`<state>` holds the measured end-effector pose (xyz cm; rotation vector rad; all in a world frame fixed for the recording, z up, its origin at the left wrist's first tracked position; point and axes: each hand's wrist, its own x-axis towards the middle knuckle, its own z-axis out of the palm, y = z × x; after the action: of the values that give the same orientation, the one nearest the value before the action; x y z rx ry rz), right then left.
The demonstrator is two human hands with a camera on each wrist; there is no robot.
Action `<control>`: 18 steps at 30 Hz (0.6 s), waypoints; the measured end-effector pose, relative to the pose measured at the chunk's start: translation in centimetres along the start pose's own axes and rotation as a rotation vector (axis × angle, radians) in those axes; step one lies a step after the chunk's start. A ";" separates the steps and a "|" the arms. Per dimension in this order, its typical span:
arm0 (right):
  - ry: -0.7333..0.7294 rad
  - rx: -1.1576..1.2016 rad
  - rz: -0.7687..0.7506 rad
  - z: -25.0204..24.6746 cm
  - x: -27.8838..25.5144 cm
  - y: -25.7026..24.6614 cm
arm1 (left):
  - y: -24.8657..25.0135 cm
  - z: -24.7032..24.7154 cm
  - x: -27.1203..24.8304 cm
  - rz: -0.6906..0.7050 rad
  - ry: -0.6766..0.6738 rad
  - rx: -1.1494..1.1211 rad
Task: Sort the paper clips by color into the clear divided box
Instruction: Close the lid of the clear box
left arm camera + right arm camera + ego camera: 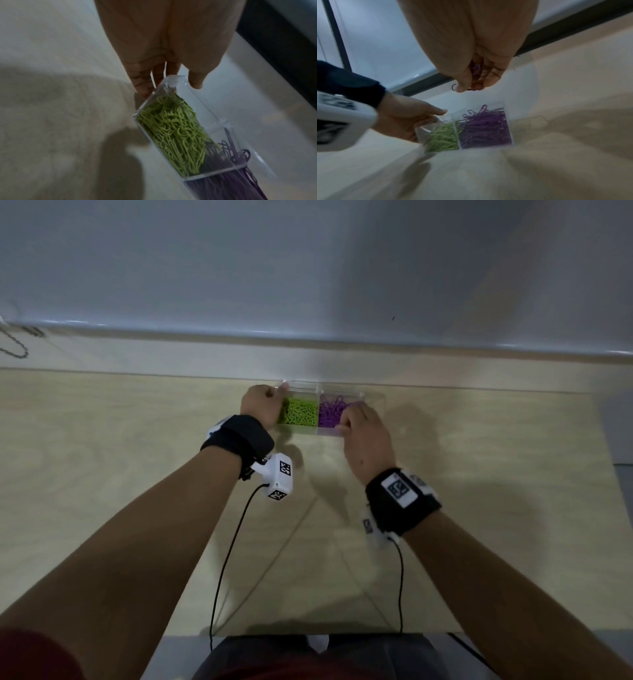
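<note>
Pale wooden table, right hand above the near right of the clear divided box, fingers curled around purple paper clips, left hand gripping the box's left end, green clips in left compartment, purple clips in right, grey wall beyond

Pale wood table w/ grey-white wall behind, dim light.

Bare forearms, no sleeves. Black strap on each wrist: left strap, right strap. White camera block with square black-white markers on each, thin black cable trailing back toward me. Dark red top, grey trousers.
</note>
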<state>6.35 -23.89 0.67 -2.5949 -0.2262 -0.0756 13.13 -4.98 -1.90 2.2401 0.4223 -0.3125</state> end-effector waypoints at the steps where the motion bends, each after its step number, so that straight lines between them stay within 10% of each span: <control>1: -0.053 -0.063 -0.016 0.0 1.2 0.3 | -0.2 0.0 -0.1 -0.005 -0.005 -0.072; 8: -0.150 -0.046 -0.054 0.3 2.2 2.6 | -1.5 0.1 0.1 -0.017 -0.045 -0.332; 12: 0.102 0.247 0.295 -0.6 2.8 4.1 | -2.5 -0.1 0.0 -0.013 -0.067 -0.368; 18: -0.156 0.883 0.724 0.4 4.9 4.9 | -4.1 -1.1 -0.9 0.105 -0.130 -0.450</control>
<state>12.04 -27.06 -1.66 -1.6637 0.5211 0.3964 10.76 -1.79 -3.70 1.7833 0.2716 -0.2748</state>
